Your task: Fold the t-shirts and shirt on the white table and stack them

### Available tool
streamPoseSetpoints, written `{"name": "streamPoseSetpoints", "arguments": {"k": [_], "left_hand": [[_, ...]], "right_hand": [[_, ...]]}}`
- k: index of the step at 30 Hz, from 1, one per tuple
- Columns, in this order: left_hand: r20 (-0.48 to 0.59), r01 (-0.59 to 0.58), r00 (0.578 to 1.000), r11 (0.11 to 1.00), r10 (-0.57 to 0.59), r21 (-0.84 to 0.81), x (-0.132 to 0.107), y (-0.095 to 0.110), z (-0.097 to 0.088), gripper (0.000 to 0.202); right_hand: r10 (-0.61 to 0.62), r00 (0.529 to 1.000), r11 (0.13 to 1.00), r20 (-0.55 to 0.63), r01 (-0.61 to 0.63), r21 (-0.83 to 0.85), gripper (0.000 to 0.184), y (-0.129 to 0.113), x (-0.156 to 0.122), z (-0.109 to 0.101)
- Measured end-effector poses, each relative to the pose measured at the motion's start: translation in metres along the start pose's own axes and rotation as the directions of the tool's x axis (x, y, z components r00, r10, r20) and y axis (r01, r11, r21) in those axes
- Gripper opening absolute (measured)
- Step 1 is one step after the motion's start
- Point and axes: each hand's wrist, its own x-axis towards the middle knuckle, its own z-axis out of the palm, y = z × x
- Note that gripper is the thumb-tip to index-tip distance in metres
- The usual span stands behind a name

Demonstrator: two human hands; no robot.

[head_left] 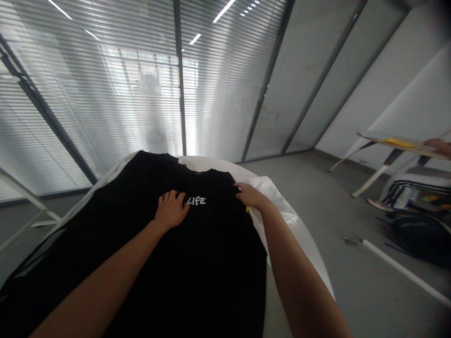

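Note:
A black shirt (211, 263) with white "LIFE" lettering lies spread over a white table (313, 253), its neckline toward the far edge. My left hand (172, 209) rests palm down on its chest, just left of the lettering, with the fingers apart and slightly bent. At the shirt's right shoulder edge, my right hand (252, 195) has its thumb and index finger closed on the black cloth; its other fingers are partly hidden. A small yellow patch (247, 209) shows just below that hand. Beyond it lies a white cloth (276, 195), bunched on the table.
A glass partition with blinds (218, 94) stands behind the table. At right are another table (405, 143) with a yellow item on it, another person's hand (439, 146), and a dark bag (419, 234) on the floor. A white bar (405, 270) shows at lower right.

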Motion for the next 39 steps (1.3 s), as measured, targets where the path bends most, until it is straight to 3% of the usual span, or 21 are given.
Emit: {"name": "streamPoseSetpoints", "arguments": {"k": [3, 9, 14, 18, 20, 23, 26, 29, 32, 36, 39], "left_hand": [[-0.004, -0.004, 1.0, 1.0, 0.004, 0.008, 0.001, -0.001, 0.001, 0.044], [-0.019, -0.022, 1.0, 1.0, 0.023, 0.008, 0.001, -0.003, 0.003, 0.045], [-0.03, -0.006, 1.0, 1.0, 0.006, 0.002, 0.001, -0.002, 0.004, 0.043], [-0.082, 0.027, 0.996, 0.989, -0.039, -0.143, 0.009, -0.001, 0.003, 0.039], [-0.119, -0.002, 0.992, 0.943, -0.039, -0.333, 0.016, -0.002, 0.0, 0.037], [-0.095, -0.06, 0.995, 0.749, -0.004, -0.66, 0.025, -0.003, -0.005, 0.04], [-0.066, -0.087, 0.996, 0.627, 0.055, -0.774, 0.028, -0.005, -0.009, 0.041], [-0.041, -0.084, 0.996, 0.632, 0.083, -0.77, 0.027, -0.005, -0.005, 0.04], [0.009, -0.018, 0.999, 0.661, 0.037, -0.751, 0.027, -0.004, 0.006, 0.05], [0.027, 0.06, 0.998, 0.687, -0.059, -0.724, 0.028, -0.003, 0.017, 0.062], [0.068, 0.131, 0.991, 0.701, -0.116, -0.702, 0.03, -0.006, 0.017, 0.058]], "right_hand": [[-0.063, 0.998, 0.995, -0.023, 0.065, 0.08, 0.058, -0.007, -0.002, -0.004], [-0.049, 0.999, 0.986, -0.007, 0.05, 0.16, 0.054, -0.018, -0.007, -0.009], [-0.201, 0.979, 0.976, -0.028, 0.202, 0.079, 0.054, -0.037, -0.008, -0.003], [-0.383, 0.923, 0.924, 0.042, 0.382, 0.032, 0.059, -0.059, -0.012, 0.012], [-0.443, 0.891, 0.896, 0.099, 0.444, 0.012, 0.062, -0.07, -0.017, 0.021], [-0.535, 0.828, 0.839, 0.169, 0.545, -0.01, 0.06, -0.088, -0.027, 0.033], [-0.581, 0.769, 0.791, 0.267, 0.61, -0.036, 0.054, -0.106, -0.038, 0.043], [-0.551, 0.741, 0.783, 0.384, 0.618, -0.071, 0.048, -0.12, -0.048, 0.05], [-0.518, 0.728, 0.779, 0.45, 0.619, -0.104, 0.044, -0.127, -0.053, 0.053], [-0.539, 0.721, 0.77, 0.436, 0.632, -0.093, 0.044, -0.129, -0.056, 0.052], [-0.554, 0.714, 0.768, 0.428, 0.637, -0.07, 0.046, -0.131, -0.061, 0.047]]}}
